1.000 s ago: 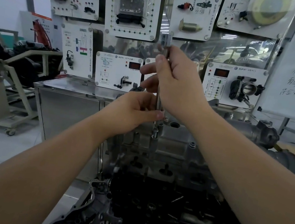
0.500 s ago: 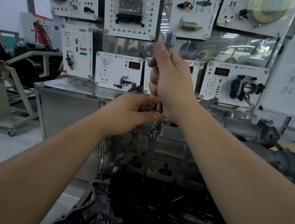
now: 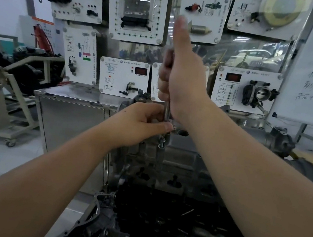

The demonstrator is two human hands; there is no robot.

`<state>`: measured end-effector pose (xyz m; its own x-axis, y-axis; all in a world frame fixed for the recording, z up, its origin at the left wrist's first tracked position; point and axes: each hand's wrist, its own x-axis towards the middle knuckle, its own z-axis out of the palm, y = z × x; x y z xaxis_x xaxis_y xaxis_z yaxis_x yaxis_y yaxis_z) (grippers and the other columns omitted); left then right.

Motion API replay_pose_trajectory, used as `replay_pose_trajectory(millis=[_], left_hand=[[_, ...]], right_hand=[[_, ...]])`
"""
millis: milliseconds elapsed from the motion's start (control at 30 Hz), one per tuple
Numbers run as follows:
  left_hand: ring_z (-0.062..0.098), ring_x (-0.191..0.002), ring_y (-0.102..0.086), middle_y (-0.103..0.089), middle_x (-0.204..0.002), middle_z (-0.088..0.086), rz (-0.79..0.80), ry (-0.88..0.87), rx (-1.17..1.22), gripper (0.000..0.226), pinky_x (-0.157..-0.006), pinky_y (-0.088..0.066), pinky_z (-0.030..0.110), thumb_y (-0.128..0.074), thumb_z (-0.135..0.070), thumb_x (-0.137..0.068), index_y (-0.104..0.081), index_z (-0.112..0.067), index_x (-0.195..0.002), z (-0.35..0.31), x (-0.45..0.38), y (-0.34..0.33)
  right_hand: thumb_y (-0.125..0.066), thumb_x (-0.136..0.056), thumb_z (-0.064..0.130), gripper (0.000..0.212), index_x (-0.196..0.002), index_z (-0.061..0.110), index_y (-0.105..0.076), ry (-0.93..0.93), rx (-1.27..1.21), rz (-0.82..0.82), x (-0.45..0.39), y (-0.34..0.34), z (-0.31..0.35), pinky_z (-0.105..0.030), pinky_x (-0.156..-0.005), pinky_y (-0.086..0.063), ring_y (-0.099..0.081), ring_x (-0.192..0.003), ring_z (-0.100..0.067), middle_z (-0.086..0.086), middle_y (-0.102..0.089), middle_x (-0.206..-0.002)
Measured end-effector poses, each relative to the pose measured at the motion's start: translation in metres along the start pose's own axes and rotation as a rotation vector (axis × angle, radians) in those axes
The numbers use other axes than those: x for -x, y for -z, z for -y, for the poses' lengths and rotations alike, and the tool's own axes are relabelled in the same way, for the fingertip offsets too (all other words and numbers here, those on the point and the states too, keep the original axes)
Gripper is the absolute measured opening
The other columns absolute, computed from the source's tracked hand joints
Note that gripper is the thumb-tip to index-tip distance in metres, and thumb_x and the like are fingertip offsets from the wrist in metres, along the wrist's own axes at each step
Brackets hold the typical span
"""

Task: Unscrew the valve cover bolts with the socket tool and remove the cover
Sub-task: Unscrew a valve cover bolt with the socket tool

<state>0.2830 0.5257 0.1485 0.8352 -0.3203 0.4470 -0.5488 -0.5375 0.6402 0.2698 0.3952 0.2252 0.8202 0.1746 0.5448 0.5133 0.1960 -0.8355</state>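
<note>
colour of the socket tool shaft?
Plain silver-grey metal, no pattern; the socket tool shows best in the head view, between the two hands.

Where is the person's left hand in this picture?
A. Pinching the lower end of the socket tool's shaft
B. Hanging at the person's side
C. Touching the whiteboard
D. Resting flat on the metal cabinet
A: the left hand pinches the socket tool low on its shaft, just below the right hand gripping it higher up.

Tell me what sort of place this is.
Probably an automotive training workshop: white demonstration panels with mounted car parts line the wall, a throttle body sits on one, and a stripped engine stands in front.
</note>
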Motion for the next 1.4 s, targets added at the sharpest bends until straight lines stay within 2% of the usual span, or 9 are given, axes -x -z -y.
replay_pose_trajectory(millis=[100, 300, 467, 633, 800, 933, 1033, 1167, 1400], left_hand=[[0.002, -0.083, -0.071, -0.079, -0.098, -0.012, 0.026, -0.002, 0.109, 0.016, -0.065, -0.053, 0.019, -0.067, -0.026, -0.096, -0.073, -0.039, -0.102, 0.0, 0.003, 0.003], [0.029, -0.09, -0.071, -0.076, -0.091, 0.004, -0.058, -0.003, 0.03, 0.034, -0.088, -0.059, 0.051, -0.072, -0.053, -0.076, -0.07, -0.026, -0.096, -0.001, -0.001, 0.001], [0.004, -0.062, -0.056, -0.064, -0.073, -0.015, -0.033, -0.016, -0.003, 0.029, -0.063, -0.046, 0.019, -0.069, -0.06, -0.075, -0.068, -0.034, -0.09, 0.0, -0.002, -0.001], [0.004, -0.084, -0.069, -0.079, -0.099, -0.01, 0.008, 0.02, 0.131, 0.019, -0.064, -0.051, 0.016, -0.07, -0.017, -0.097, -0.076, -0.032, -0.106, 0.003, 0.001, 0.004], [0.017, -0.093, -0.073, -0.078, -0.095, 0.001, -0.033, 0.011, 0.143, 0.021, -0.095, -0.056, 0.039, -0.073, -0.008, -0.093, -0.071, -0.004, -0.113, -0.001, 0.002, 0.005], [0.042, -0.098, -0.068, -0.073, -0.102, 0.02, -0.072, -0.021, 0.082, 0.042, -0.095, -0.053, 0.059, -0.08, -0.032, -0.082, -0.068, 0.0, -0.107, -0.006, 0.002, 0.002], [0.023, -0.074, -0.065, -0.073, -0.093, 0.012, -0.091, -0.027, 0.058, 0.055, -0.076, -0.056, 0.045, -0.077, -0.05, -0.069, -0.07, -0.007, -0.102, -0.006, 0.001, 0.0], [0.005, -0.058, -0.059, -0.075, -0.083, -0.007, -0.038, -0.016, 0.085, 0.016, -0.058, -0.048, 0.021, -0.076, -0.038, -0.082, -0.074, -0.033, -0.097, 0.002, -0.001, 0.001], [-0.006, -0.061, -0.06, -0.07, -0.072, -0.024, -0.026, -0.053, 0.083, 0.019, -0.058, -0.044, 0.007, -0.079, -0.036, -0.081, -0.069, -0.052, -0.083, 0.003, -0.001, 0.002]], right_hand=[[-0.038, -0.103, 0.058, 0.057, -0.058, 0.023, -0.035, -0.171, -0.143, 0.162, -0.008, 0.004, 0.007, -0.024, -0.045, -0.017, -0.013, -0.047, -0.015, 0.005, -0.024, -0.05], [-0.042, -0.1, 0.064, 0.06, -0.064, 0.018, -0.052, -0.22, -0.112, 0.116, -0.009, 0.008, 0.005, -0.028, -0.051, -0.034, -0.033, -0.044, -0.015, 0.002, -0.041, -0.052], [-0.037, -0.101, 0.066, 0.058, -0.07, 0.019, -0.051, -0.001, 0.065, -0.043, -0.002, -0.001, -0.012, -0.028, -0.05, -0.033, -0.036, -0.043, -0.008, 0.007, -0.041, -0.052], [-0.039, -0.093, 0.073, 0.056, -0.063, 0.026, -0.034, 0.002, -0.058, 0.116, -0.005, 0.008, -0.015, -0.025, -0.043, -0.021, -0.018, -0.045, -0.015, 0.005, -0.027, -0.053], [-0.041, -0.089, 0.077, 0.058, -0.064, 0.026, -0.031, -0.059, -0.055, 0.16, -0.003, 0.009, -0.013, -0.027, -0.044, -0.022, -0.018, -0.046, -0.016, 0.005, -0.025, -0.054], [-0.048, -0.106, 0.039, 0.033, -0.081, 0.018, -0.052, 0.218, 0.382, -0.018, 0.006, 0.006, -0.025, -0.035, -0.054, -0.042, -0.041, -0.054, -0.013, 0.004, -0.043, -0.061], [-0.06, -0.102, 0.03, 0.022, -0.092, 0.011, -0.065, 0.361, 0.626, -0.125, 0.007, 0.013, -0.028, -0.022, -0.06, -0.043, -0.045, -0.061, -0.003, 0.009, -0.049, -0.067], [-0.061, -0.101, 0.04, 0.042, -0.066, 0.019, -0.05, 0.357, 0.776, -0.078, 0.005, 0.025, -0.02, -0.018, -0.052, -0.035, -0.045, -0.051, -0.003, 0.011, -0.046, -0.052], [-0.043, -0.107, 0.042, 0.035, -0.101, 0.016, -0.066, 0.245, 0.937, 0.131, 0.007, 0.033, -0.008, -0.027, -0.08, -0.053, -0.065, -0.073, -0.001, 0.01, -0.072, -0.075]])
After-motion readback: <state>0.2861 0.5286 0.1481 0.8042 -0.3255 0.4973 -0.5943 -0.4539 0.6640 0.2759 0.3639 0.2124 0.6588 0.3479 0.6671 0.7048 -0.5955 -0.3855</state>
